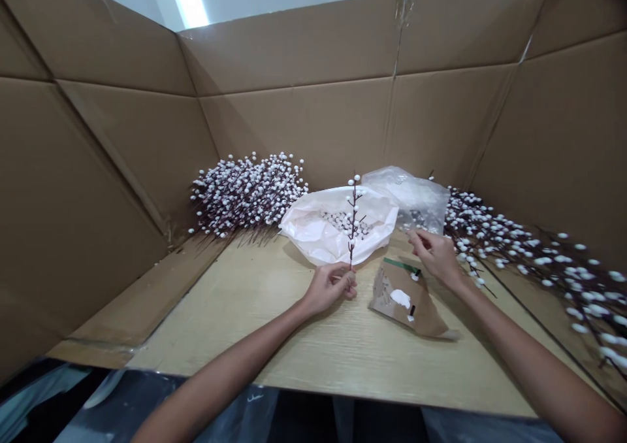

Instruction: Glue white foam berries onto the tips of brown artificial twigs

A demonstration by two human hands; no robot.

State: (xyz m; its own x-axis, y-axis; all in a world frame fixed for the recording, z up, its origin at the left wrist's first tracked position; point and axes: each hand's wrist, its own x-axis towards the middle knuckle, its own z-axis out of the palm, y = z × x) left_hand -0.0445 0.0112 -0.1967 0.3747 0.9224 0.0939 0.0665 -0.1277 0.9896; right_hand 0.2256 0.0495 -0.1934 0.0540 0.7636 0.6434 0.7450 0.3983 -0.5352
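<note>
My left hand [329,286] pinches the bottom of a thin dark twig [352,221] studded with white beads and holds it upright over the wooden table [274,325]. My right hand [435,255] hovers with pinched fingers just above a brown cardboard piece [409,302] that carries a white glue blob and a green strip; whether it holds anything small I cannot tell. Behind the twig lies an open white plastic bag [323,230] with loose white beads inside. A clear plastic bag [411,198] sits to its right.
A heap of finished beaded twigs [247,191] lies at the back left, another long pile of beaded twigs [539,260] runs along the right side. Tall cardboard walls [304,97] enclose the table on three sides. A cardboard flap [142,299] lies at the left edge.
</note>
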